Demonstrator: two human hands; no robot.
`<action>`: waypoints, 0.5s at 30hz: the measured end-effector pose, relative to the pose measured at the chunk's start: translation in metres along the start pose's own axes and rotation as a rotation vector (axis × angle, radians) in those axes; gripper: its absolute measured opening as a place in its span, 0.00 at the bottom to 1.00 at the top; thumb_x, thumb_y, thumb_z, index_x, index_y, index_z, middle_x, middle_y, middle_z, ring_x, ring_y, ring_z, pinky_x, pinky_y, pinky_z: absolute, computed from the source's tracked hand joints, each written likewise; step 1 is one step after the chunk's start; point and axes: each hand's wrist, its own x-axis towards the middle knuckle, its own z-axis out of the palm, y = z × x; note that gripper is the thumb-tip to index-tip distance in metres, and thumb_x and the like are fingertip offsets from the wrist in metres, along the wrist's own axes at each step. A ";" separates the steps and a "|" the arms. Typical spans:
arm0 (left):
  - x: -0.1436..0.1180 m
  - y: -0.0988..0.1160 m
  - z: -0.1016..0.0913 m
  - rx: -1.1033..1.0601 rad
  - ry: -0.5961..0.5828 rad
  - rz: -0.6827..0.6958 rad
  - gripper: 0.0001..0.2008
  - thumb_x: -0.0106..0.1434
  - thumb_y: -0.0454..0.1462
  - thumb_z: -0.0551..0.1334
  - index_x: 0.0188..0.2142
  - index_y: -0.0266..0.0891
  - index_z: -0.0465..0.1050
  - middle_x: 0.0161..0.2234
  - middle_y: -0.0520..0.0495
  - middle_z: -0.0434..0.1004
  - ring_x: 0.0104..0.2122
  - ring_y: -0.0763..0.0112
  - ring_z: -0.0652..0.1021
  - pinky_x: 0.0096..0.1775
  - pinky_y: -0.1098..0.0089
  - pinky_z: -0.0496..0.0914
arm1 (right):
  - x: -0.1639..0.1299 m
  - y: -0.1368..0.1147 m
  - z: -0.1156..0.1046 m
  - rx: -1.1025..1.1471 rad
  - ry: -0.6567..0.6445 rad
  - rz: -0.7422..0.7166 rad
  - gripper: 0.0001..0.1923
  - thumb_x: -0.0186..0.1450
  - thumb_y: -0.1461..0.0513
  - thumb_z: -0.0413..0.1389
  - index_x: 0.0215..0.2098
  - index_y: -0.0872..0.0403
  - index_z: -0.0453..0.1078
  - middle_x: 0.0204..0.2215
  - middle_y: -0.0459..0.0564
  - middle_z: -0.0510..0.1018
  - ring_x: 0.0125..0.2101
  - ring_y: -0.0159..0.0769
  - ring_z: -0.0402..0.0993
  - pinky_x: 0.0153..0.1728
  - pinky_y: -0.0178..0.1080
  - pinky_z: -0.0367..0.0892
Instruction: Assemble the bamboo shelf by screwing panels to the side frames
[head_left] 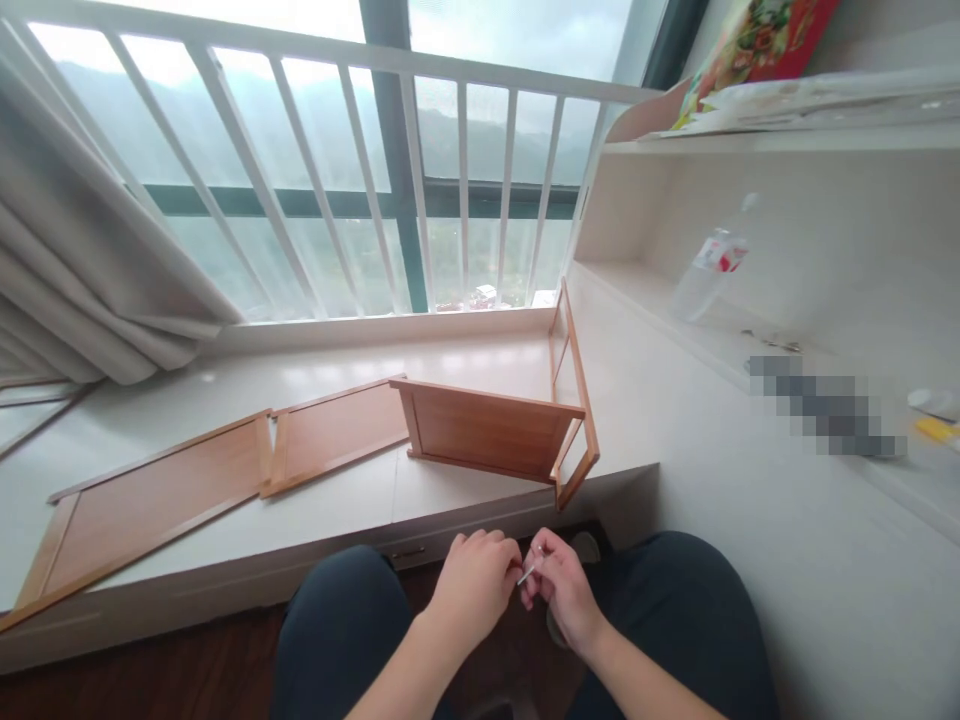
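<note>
My right hand (559, 590) is closed in a pinch around a thin silvery metal rod (527, 575), like a screw or bolt; its exact kind is too small to tell. Close beside it, my left hand (480, 575) is closed, its fingers curled near the rod's lower end. What those fingers grip, if anything, is hidden. Both hands are between my knees, just in front of the window ledge. On the ledge, a brown wooden panel (487, 430) stands tilted, its right end meeting a narrow open wooden frame (576, 400).
Two more wooden panels, a long one (157, 500) and a shorter one (341, 435), lie on the white ledge (330, 510). White railings (360, 170) and a curtain (97, 250) are behind. On the right, a plastic bottle (712, 265) stands on the desk near a blurred-out dark object (825, 405).
</note>
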 end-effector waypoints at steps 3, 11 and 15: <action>0.004 0.015 -0.015 -0.001 0.008 0.013 0.13 0.72 0.35 0.54 0.38 0.45 0.78 0.42 0.49 0.82 0.45 0.61 0.79 0.46 0.61 0.65 | 0.008 -0.026 -0.003 -0.046 -0.050 -0.101 0.13 0.67 0.55 0.59 0.31 0.51 0.62 0.19 0.41 0.71 0.20 0.31 0.68 0.25 0.34 0.66; 0.011 0.062 -0.070 -0.056 0.267 0.213 0.12 0.75 0.37 0.53 0.37 0.43 0.74 0.37 0.49 0.78 0.38 0.65 0.75 0.42 0.63 0.66 | 0.020 -0.126 -0.011 -0.383 -0.295 -0.523 0.06 0.74 0.60 0.53 0.37 0.52 0.67 0.27 0.46 0.74 0.27 0.33 0.71 0.31 0.38 0.68; 0.027 0.083 -0.106 0.034 0.482 0.369 0.11 0.76 0.35 0.53 0.38 0.43 0.72 0.36 0.51 0.78 0.35 0.68 0.73 0.38 0.64 0.65 | 0.048 -0.173 -0.010 -0.433 -0.381 -0.906 0.05 0.73 0.64 0.49 0.42 0.50 0.67 0.28 0.48 0.74 0.29 0.36 0.71 0.32 0.40 0.70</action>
